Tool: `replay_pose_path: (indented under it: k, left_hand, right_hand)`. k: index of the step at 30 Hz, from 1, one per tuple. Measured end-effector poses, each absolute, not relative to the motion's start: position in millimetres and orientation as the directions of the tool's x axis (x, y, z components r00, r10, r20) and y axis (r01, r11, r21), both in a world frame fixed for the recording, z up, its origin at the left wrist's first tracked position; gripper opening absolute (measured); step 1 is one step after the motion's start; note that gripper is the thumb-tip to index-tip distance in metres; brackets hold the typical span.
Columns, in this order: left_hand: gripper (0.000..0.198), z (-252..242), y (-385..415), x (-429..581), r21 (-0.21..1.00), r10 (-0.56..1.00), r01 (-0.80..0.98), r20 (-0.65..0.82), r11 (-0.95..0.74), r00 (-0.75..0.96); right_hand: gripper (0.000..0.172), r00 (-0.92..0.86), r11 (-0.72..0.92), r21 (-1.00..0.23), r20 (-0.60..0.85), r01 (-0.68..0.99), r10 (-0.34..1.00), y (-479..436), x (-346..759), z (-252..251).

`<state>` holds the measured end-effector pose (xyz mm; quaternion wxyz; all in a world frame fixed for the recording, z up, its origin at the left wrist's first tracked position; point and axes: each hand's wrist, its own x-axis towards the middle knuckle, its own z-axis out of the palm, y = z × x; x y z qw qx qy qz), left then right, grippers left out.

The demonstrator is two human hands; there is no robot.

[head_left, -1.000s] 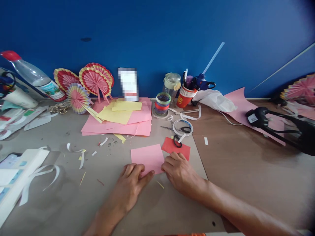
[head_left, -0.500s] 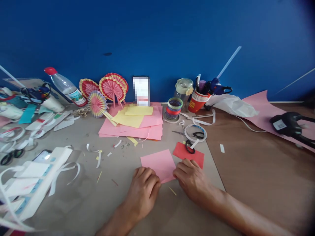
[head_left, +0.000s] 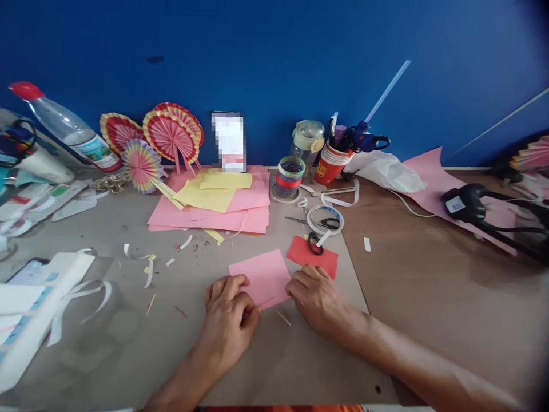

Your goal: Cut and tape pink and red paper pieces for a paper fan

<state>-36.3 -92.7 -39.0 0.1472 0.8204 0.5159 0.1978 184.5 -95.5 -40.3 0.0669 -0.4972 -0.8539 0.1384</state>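
A small sheet of pink paper (head_left: 260, 276) lies on the grey mat, its near edge turned up in a narrow strip. My left hand (head_left: 230, 312) is at its near left corner, with the thumb and fingers closed on the edge. At the right edge, my right hand (head_left: 313, 294) pinches the paper with curled fingers; its fingertips are partly hidden. Just beyond the right hand lies a piece of red paper (head_left: 295, 250), with the black handle of a pair of scissors (head_left: 315, 245) on top.
Behind the hands lies a stack of pink sheets (head_left: 206, 220) with yellow paper (head_left: 206, 196) on it. Folded paper fans (head_left: 171, 136) and a phone (head_left: 229, 140) lean by the blue wall. A tape roll (head_left: 341, 220), red paper cup (head_left: 330, 163) and plastic bottle (head_left: 72, 126) stand around.
The view has shifted, so everything appears further left and higher. My left hand's fingers have lifted and bent more over the pink paper; my right hand keeps its place at the right edge.
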Motion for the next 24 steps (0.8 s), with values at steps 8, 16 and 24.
replay_pose_path:
  k: [8,16,24]
  left_hand:
    - [0.023,-38.4,-92.2,-39.9,0.395,0.903,0.813,0.174,-0.429,0.392]
    - [0.017,-39.8,-92.9,-40.4,0.406,0.919,0.825,0.155,-0.393,0.362]
    - [0.020,-44.3,-96.1,-48.0,0.445,0.909,0.797,0.117,-0.407,0.399]
  right_hand:
    - [0.021,-0.500,0.461,-0.335,-0.034,0.822,0.866,-95.2,184.7,-34.3]
    - [0.020,-0.497,0.450,-0.366,-0.040,0.815,0.867,-95.1,185.1,-36.0]
    - [0.021,-0.495,0.428,-0.412,-0.067,0.804,0.866,-92.5,185.6,-31.7]
